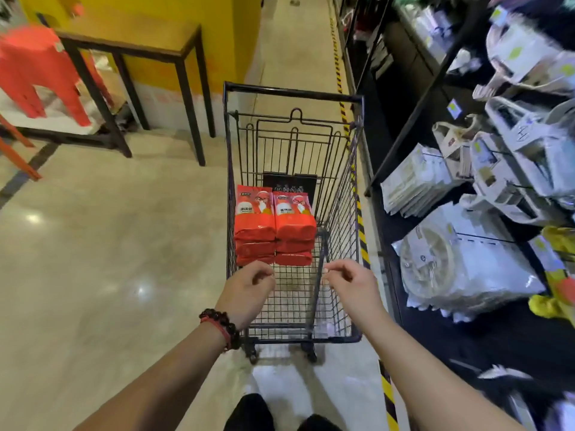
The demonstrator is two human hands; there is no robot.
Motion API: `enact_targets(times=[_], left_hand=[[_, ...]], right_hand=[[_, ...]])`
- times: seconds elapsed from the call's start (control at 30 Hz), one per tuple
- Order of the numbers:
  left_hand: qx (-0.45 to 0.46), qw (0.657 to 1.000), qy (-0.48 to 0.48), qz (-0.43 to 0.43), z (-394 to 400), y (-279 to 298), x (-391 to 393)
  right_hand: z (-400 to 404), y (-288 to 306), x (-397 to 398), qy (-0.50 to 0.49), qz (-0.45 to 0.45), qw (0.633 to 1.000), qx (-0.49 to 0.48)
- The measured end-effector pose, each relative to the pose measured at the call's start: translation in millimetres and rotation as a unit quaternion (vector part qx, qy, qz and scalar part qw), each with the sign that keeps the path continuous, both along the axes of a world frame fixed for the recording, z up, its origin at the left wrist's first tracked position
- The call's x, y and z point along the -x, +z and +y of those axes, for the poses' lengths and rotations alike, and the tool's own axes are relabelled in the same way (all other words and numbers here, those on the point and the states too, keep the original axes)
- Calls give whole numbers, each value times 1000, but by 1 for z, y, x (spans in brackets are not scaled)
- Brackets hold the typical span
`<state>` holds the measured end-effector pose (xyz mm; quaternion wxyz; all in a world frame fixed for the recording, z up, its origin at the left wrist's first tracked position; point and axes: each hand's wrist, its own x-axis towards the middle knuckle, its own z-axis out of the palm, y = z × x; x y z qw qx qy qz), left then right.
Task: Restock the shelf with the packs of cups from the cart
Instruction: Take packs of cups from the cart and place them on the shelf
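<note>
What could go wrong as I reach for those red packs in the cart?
The red packs sit stacked in two columns, so pulling one could topple its neighbours. Both hands, left hand and right hand, hold nothing yet. The cart is on wheels and may roll away on the glossy floor.

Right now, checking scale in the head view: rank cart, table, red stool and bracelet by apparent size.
1. cart
2. table, partly cut by the stool
3. red stool, cropped at the frame edge, so its rank against the table is unsure
4. bracelet
</note>
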<state>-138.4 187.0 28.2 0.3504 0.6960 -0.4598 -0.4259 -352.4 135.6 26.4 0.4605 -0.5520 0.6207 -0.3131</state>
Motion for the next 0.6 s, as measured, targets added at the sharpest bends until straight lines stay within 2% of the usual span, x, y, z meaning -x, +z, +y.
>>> enact_targets(times=[0.13, 0.4, 0.6], left_hand=[[-20, 1000, -5, -1, -38, -11, -19], [-76, 997, 30, 15, -111, -38, -36], [-138, 987, 76, 28, -170, -67, -47]], right_hand=[[-36, -13, -9, -26, -4, 999, -22], [-129, -48, -32, -7, -8, 997, -80], [-231, -114, -52, -31, -31, 986, -163]])
